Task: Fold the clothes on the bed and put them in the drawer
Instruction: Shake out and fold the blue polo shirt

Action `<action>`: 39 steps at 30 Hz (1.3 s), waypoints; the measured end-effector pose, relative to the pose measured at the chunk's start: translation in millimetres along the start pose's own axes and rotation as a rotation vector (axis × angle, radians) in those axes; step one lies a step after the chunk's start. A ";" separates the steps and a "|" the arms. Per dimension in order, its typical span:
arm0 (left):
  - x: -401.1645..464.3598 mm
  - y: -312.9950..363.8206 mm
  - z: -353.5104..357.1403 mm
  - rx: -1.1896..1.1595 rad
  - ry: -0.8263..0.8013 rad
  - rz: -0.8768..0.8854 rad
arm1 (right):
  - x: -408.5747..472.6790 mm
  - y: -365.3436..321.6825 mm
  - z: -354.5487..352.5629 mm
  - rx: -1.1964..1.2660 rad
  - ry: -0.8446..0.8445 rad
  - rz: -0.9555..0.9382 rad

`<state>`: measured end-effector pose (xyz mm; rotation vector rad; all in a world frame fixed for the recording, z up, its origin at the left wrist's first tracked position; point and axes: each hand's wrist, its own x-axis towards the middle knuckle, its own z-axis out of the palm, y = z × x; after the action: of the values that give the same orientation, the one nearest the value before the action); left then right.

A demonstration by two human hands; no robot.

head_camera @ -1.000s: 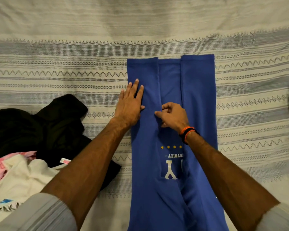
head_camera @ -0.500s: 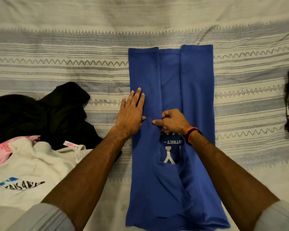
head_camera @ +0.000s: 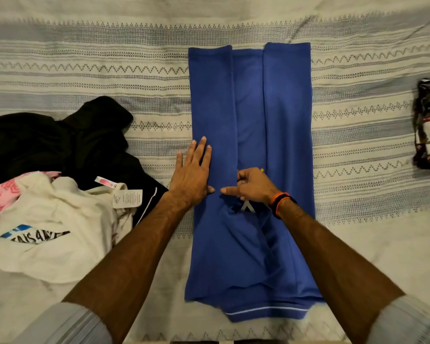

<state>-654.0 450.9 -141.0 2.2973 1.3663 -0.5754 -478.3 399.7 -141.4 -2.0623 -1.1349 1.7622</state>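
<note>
Two hands on blue polo shirt, left hand flat with straight fingers, right hand pinching fabric fold, unfolded clothes pile left.

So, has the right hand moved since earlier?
Yes. The right hand slid toward the person: it now covers most of the print on the blue shirt.

Bed filling the view, cream bedspread — grey woven stripes, zigzag bands — dim warm light

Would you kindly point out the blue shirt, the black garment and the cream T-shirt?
blue shirt (head_camera: 287,115): head view, right folded panel.
black garment (head_camera: 60,145): head view, its middle.
cream T-shirt (head_camera: 60,212): head view, its chest area.
</note>
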 end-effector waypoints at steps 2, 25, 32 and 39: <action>-6.0 2.4 1.8 -0.004 -0.014 -0.005 | -4.2 5.7 2.7 -0.094 0.055 0.021; -83.5 32.1 47.3 0.082 -0.131 -0.046 | -63.4 29.4 25.7 -0.223 0.099 0.006; -95.1 36.8 53.6 0.091 -0.148 -0.069 | -78.5 51.5 26.9 -0.294 0.293 0.186; -94.2 38.0 47.9 0.091 -0.171 -0.070 | -83.1 45.2 24.3 -0.503 0.407 0.007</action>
<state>-668.0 340.6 -125.3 2.2183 1.3676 -0.8522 -481.1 306.5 -112.2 -2.5397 -1.5381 1.0422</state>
